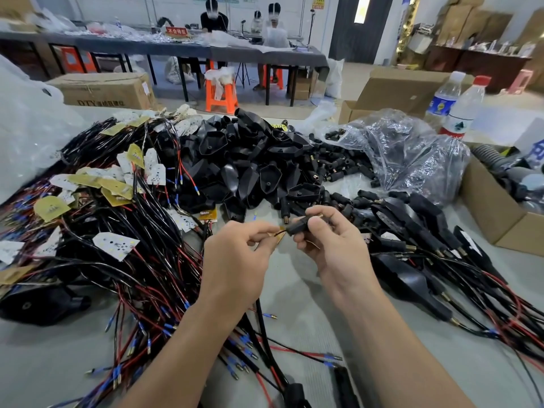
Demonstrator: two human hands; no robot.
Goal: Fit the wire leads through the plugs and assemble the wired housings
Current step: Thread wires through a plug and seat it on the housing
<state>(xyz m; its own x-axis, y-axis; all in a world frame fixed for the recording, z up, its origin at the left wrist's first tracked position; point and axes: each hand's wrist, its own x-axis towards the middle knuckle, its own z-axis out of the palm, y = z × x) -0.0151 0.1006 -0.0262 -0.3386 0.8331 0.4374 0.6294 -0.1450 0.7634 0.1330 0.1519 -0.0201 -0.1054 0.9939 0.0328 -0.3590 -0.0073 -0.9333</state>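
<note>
My right hand grips a small black plug with a brass tip, held above the table's middle. My left hand pinches thin wire leads right at the plug's left end; a yellowish board edge shows under my fingers. A heap of red and black wire leads with white and yellow LED boards lies to the left. Black housings are piled behind my hands. Loose black plugs spill from a clear plastic bag. Assembled wired housings lie on the right.
A cardboard box with grey hoses stands at the right edge, two water bottles behind it. More boxes, an orange stool and a long bench with seated people fill the back. Grey table surface shows between my forearms.
</note>
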